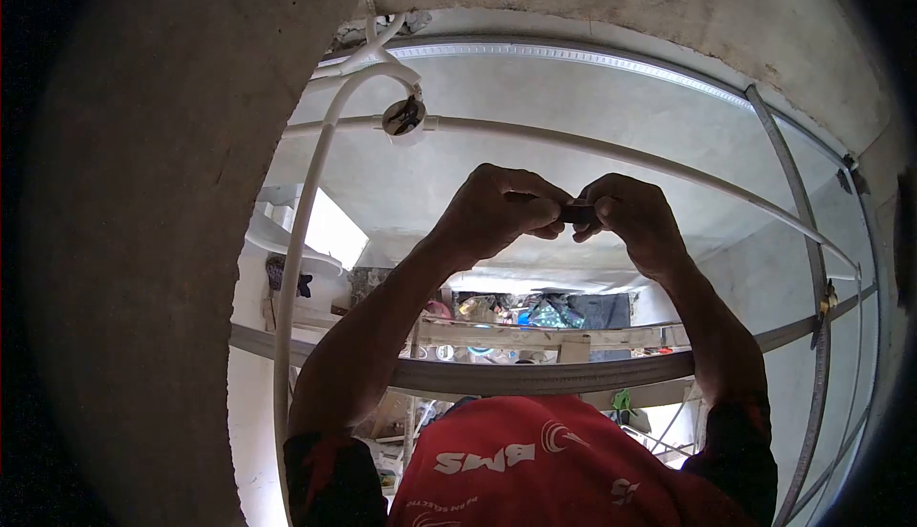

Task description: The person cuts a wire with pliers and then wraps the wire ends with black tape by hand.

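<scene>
My left hand and my right hand meet in the middle of the view, raised in front of my chest. Between their fingertips they pinch a small dark strip-like piece, one end in each hand. Its exact kind is too dark to make out, and the fingers cover both ends. Behind and above the hands runs a white conduit pipe, apart from them. To the upper left, a round white junction box sits on that pipe, with dark wire ends showing in its opening.
A grey metal profile crosses before my chest, under the forearms. Another upright profile stands at right, and a perforated metal rail follows the wall. A bent white pipe hangs at left beside a rough concrete edge. Wooden planks and clutter lie below.
</scene>
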Motion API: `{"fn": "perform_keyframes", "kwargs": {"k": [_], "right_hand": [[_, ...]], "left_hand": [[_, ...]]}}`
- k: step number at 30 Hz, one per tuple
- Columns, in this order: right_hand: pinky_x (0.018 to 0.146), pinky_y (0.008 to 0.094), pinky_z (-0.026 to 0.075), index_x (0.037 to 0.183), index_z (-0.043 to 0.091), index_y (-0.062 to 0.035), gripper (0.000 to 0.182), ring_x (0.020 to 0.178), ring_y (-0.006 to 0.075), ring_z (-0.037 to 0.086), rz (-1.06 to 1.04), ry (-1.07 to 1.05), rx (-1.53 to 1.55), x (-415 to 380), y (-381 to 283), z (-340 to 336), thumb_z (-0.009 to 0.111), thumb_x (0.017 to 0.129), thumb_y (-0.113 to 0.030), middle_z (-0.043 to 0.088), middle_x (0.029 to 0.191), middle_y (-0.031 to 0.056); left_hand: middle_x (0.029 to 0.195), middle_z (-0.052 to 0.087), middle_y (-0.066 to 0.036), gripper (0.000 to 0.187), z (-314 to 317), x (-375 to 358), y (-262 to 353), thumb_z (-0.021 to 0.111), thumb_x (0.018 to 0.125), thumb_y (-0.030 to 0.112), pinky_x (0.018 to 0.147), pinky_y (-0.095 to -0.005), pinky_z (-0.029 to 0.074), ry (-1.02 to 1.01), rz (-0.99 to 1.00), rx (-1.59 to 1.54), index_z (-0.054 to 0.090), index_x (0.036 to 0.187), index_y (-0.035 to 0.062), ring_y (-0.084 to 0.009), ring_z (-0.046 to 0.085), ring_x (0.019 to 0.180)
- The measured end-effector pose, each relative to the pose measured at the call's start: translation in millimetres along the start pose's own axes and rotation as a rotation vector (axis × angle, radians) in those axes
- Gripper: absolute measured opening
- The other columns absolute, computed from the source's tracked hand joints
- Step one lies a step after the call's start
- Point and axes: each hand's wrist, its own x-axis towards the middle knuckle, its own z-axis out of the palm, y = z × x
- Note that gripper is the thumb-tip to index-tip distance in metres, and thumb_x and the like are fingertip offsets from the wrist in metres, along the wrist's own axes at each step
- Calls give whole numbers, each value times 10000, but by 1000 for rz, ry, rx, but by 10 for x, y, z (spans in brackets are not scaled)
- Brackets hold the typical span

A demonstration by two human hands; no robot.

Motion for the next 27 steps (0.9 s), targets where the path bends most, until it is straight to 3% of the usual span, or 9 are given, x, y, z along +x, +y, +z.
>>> {"fn": "perform_keyframes", "kwargs": {"k": [9,16,19,21,27], "right_hand": [[753,347,615,981,639,86,215,832,217,722,-49,163,-213,-13,7,109,563,973,-116,678,936,147],[760,346,617,975,637,83,193,844,222,722,-3,226,-107,-5,-52,120,564,964,-95,685,931,144],[738,336,602,970,649,68,173,815,207,714,-73,289,-121,-2,-25,102,582,943,-89,686,909,136],[710,331,578,977,686,33,152,786,193,698,-173,264,-348,-2,0,95,610,916,-83,683,896,128],[697,326,568,1023,740,-46,156,800,185,678,-236,299,-504,-15,-13,136,663,894,-90,674,920,114]], "left_hand": [[1042,712,-235,228,84,33,-112,597,888,-33,877,-364,632,105,46,-141,676,1084,-117,-273,735,918],[1077,698,-233,222,95,59,-52,636,914,7,900,-372,623,119,51,-215,665,1100,-109,-276,724,960],[1078,694,-216,246,142,52,16,675,929,46,947,-389,605,174,51,-208,653,1122,-104,-271,712,999],[1074,690,-202,265,141,62,-59,691,935,70,979,-400,590,162,38,-177,646,1129,-106,-265,702,1020],[1055,695,-195,218,110,62,-123,695,928,60,943,-380,609,187,30,-327,667,1071,-102,-253,712,971]]}}
